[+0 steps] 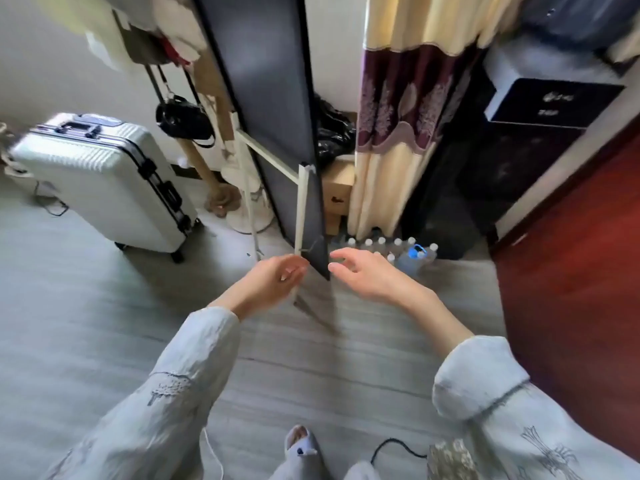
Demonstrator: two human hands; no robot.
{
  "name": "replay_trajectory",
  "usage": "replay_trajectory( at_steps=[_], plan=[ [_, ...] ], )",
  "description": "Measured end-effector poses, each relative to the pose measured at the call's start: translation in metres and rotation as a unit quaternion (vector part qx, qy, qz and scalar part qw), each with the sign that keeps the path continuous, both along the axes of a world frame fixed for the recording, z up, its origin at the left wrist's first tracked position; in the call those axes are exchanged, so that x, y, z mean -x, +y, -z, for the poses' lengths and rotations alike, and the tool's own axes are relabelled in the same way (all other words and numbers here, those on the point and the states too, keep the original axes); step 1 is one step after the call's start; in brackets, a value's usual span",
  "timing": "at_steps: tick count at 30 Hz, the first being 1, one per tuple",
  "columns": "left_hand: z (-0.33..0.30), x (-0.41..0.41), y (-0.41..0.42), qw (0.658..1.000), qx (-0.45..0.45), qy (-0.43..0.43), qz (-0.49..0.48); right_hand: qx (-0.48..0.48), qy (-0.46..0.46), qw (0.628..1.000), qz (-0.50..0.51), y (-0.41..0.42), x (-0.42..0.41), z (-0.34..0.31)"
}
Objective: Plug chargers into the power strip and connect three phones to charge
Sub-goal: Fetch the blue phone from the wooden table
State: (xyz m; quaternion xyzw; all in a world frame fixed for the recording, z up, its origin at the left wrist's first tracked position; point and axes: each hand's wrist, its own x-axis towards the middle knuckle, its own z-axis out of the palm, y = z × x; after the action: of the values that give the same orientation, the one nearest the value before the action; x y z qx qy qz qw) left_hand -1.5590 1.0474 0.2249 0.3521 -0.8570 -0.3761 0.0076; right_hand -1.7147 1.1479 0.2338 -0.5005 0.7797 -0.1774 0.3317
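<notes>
Chargers, power strip and phones are all out of sight in this head view, so the task appears to be at its very start, with the person standing on a grey floor point(104, 306) and both hands raised ahead. The left hand point(273, 277) hangs loosely curled with nothing in it, close by the white leg point(300, 209) of a tall dark panel point(263, 98); whether it touches the leg cannot be told. The right hand point(363, 271) is spread, fingers relaxed, also holding nothing, just beside the panel's lower corner. A white cable point(214, 455) and a black cable point(391, 445) lie on the floor near the slipper point(299, 441) at the bottom edge (either may belong to the charging gear, though their ends are not shown). A white suitcase point(104, 181) stands to the left, water bottles point(398, 249) cluster by a curtain point(391, 133), and a dark cabinet point(519, 161) fills the right. The likely step in hand is finding the gear; the next move calls for locating the strip, perhaps by following a cable.
</notes>
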Motion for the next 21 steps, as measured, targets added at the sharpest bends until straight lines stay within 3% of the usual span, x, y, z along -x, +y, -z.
replay_trajectory(
  at_steps=[5, 11, 21],
  plan=[
    [-0.018, -0.084, -0.086, 0.989, 0.015, 0.043, -0.137, 0.021, -0.007, 0.993, -0.112, -0.118, -0.059, -0.012],
    [-0.022, -0.179, -0.148, 0.953, -0.007, 0.082, -0.291, 0.04, -0.012, 0.968, -0.247, -0.233, -0.132, -0.03],
    [-0.019, -0.303, -0.313, 0.898, 0.028, 0.087, -0.43, 0.057, -0.037, 0.923, -0.379, -0.441, -0.261, -0.031]
  ],
)
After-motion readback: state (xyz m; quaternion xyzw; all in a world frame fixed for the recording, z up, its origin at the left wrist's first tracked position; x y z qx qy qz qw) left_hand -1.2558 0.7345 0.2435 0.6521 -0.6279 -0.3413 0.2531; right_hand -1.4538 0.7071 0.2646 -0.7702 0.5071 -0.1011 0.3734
